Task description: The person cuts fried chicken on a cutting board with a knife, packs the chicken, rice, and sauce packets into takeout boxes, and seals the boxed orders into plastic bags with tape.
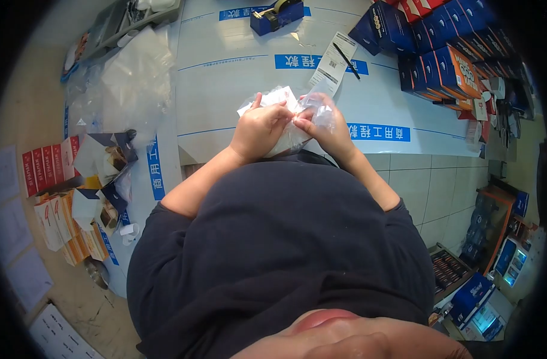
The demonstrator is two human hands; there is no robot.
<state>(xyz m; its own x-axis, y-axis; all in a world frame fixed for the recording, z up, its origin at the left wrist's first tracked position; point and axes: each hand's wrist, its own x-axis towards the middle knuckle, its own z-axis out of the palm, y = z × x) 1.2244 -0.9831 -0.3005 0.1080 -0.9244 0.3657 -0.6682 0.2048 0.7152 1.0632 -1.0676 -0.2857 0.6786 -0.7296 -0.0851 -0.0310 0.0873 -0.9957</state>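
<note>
Close in front of my chest, both hands work on a clear plastic bag (pixel 292 139) with something white inside or behind it. My left hand (pixel 260 127) is closed on the bag from the left, its thumb and fingers drawn together. From the other side, my right hand (pixel 325 127) pinches the gathered top of the bag, and a loose plastic flap stands up over its fingers. The two hands nearly meet at the bag's neck. A white paper or packet (pixel 279 96) shows behind the left fingers; its kind is unclear.
Beyond the hands lie a printed slip (pixel 333 64) and a black pen (pixel 346 60) on the film-covered table (pixel 225 90). A blue tape dispenser (pixel 277 17) stands at the back. Stacked boxes (pixel 441 66) fill the right, plastic bags (pixel 136 78) and opened cartons (pixel 103 158) the left.
</note>
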